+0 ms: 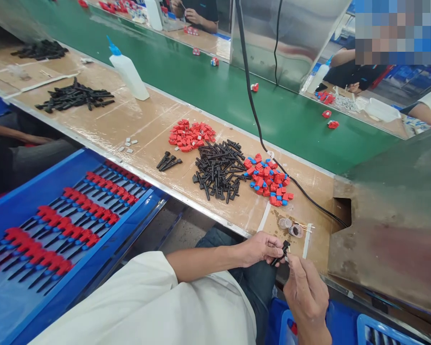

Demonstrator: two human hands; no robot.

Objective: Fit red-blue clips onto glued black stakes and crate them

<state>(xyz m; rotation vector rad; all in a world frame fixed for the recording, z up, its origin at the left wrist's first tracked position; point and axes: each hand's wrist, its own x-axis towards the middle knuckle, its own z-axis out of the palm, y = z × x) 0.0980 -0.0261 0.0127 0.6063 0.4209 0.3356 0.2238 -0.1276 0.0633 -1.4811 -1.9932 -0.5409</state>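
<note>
Left hand [262, 249] closed, I pinch a black piece [285, 246] at the near edge of the bench [158, 122], toward its right end; whether my grip covers more than one, I can't tell. Its long axis slants, the broad end up and to the right, the rest running down-left toward me. Just to its right, my right hand [307, 287] has its fingers closed on what looks like a thin pale stick [289, 249], the tip right by that broad end; I can't make out whether they touch. So the left is the hand on the piece, and the right faces it from the side.

Just beyond, inside the near edge, stand two small cups [295, 231] with loose sticks [304, 226] beside them. Farther in sit red-and-blue parts [269, 179], then, leftward, a black heap [221, 170] and red parts [191, 135]. Along the far edge runs a green belt [201, 76].
</note>
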